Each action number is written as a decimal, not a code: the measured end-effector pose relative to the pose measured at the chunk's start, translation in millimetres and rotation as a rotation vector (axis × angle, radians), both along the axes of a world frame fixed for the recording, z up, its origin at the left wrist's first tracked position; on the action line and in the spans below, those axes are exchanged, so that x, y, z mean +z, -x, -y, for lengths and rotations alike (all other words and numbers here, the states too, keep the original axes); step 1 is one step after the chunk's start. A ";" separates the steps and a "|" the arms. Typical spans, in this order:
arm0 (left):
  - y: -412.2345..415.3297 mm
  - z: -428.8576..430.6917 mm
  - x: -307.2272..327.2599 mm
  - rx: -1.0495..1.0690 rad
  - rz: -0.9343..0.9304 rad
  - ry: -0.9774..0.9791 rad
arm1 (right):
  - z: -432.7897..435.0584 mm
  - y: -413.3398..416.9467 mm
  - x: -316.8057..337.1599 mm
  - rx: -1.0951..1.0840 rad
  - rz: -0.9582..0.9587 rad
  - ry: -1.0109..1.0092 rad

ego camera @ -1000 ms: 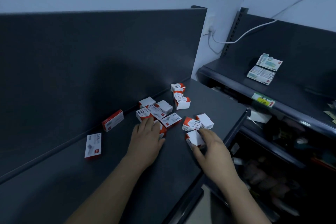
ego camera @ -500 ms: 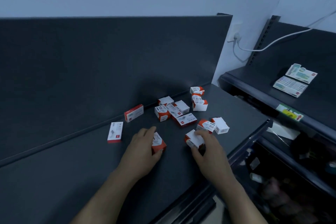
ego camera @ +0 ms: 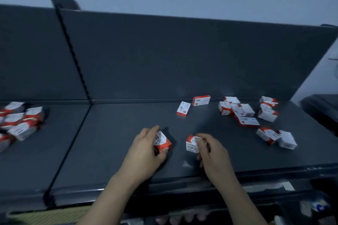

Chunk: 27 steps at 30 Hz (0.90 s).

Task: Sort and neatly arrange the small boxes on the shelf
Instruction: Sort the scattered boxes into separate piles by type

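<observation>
My left hand [ego camera: 144,153] grips a small red and white box [ego camera: 163,142] on the dark shelf [ego camera: 113,144]. My right hand [ego camera: 213,153] holds a second small box [ego camera: 192,143] just to the right of it. The two boxes are apart, both near the shelf's middle. A flat box [ego camera: 183,108] and a box standing on its side [ego camera: 201,100] lie further back. Several loose boxes [ego camera: 241,110] are scattered at the back right, with two more [ego camera: 276,137] nearer the front right.
A pile of similar boxes [ego camera: 20,120] sits on the neighbouring shelf section at far left, past a seam [ego camera: 71,137]. The dark back panel [ego camera: 182,56] rises behind. The shelf's front lip [ego camera: 182,182] runs below my hands.
The view has swung left, revealing the left shelf section and its pile. Both hands have drawn their boxes leftward, away from the scattered group at the right.
</observation>
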<state>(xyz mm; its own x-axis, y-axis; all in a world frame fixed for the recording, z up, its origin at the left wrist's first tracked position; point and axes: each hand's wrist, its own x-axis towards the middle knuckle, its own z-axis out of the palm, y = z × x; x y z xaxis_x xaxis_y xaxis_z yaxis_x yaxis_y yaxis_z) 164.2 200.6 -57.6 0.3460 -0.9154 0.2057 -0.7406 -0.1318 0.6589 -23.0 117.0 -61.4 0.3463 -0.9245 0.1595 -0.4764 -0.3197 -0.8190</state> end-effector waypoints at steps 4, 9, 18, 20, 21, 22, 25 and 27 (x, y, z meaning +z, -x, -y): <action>-33.0 -43.3 4.3 0.153 0.005 0.010 | -25.1 -42.6 10.6 0.166 0.034 -0.084; -74.2 -98.6 8.9 0.295 0.017 0.003 | -58.7 -101.3 19.7 0.272 0.056 0.014; -181.7 -209.1 21.6 0.489 0.051 -0.012 | -132.0 -235.2 22.3 0.421 0.042 -0.029; -209.5 -231.8 24.0 0.507 0.057 -0.012 | -150.2 -266.2 21.2 0.445 0.019 -0.019; -222.8 -241.9 25.3 0.513 0.063 -0.015 | -158.4 -281.2 20.3 0.449 0.010 -0.015; -235.7 -251.2 26.5 0.520 0.076 -0.023 | -166.0 -295.7 18.8 0.449 0.000 -0.015; -273.2 -272.2 30.5 0.544 0.111 -0.053 | -184.1 -333.8 12.7 0.435 -0.012 -0.026; -295.3 -279.6 31.7 0.550 0.125 -0.056 | -191.5 -352.3 8.8 0.423 -0.005 -0.037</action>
